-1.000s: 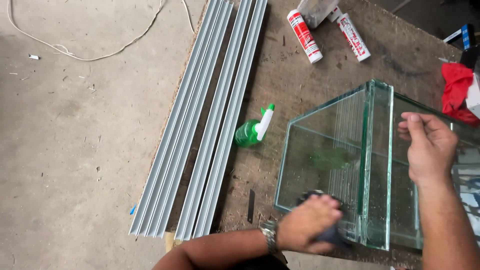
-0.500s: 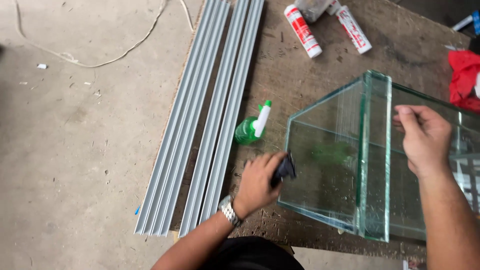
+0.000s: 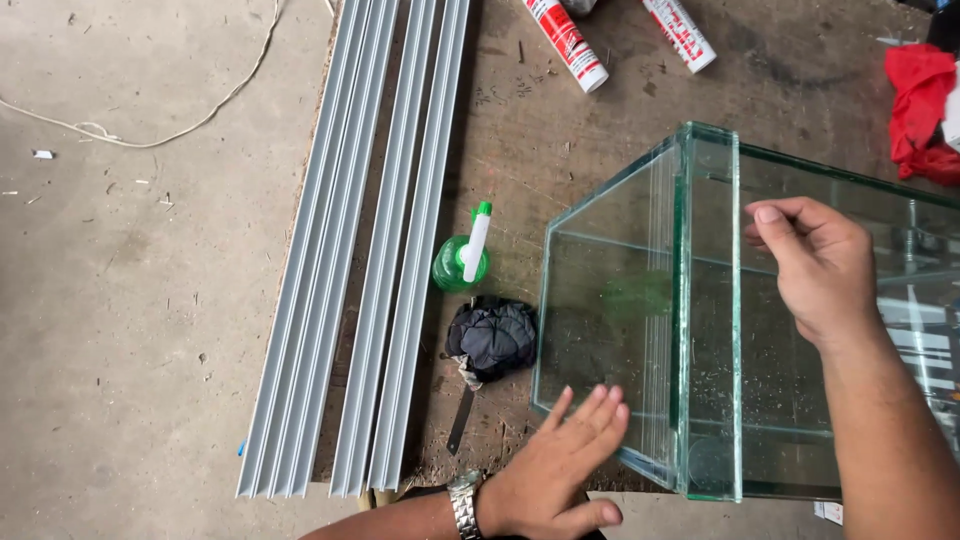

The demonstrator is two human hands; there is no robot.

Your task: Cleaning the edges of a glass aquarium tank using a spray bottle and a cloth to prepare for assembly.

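A clear glass tank [image 3: 700,300] stands on a worn brown worktable [image 3: 560,140]. My right hand [image 3: 815,270] rests on the tank's top edge, fingers curled over the glass. My left hand [image 3: 560,470], with a wristwatch, lies flat and open against the tank's near lower side, holding nothing. A crumpled dark cloth [image 3: 492,338] lies on the table just left of the tank, apart from my left hand. A green spray bottle [image 3: 462,258] with a white nozzle stands beside the cloth.
Long grey metal profiles [image 3: 370,250] lie along the table's left edge. Two red-and-white sealant tubes [image 3: 565,42] lie at the top. A red cloth [image 3: 918,110] sits top right. A small dark blade [image 3: 460,420] lies below the cloth. A white cord [image 3: 180,130] runs over the concrete floor.
My left hand held the dark cloth against the tank's side; now the cloth lies on the table and the hand is open near the tank's lower edge. The right hand stayed on the rim.
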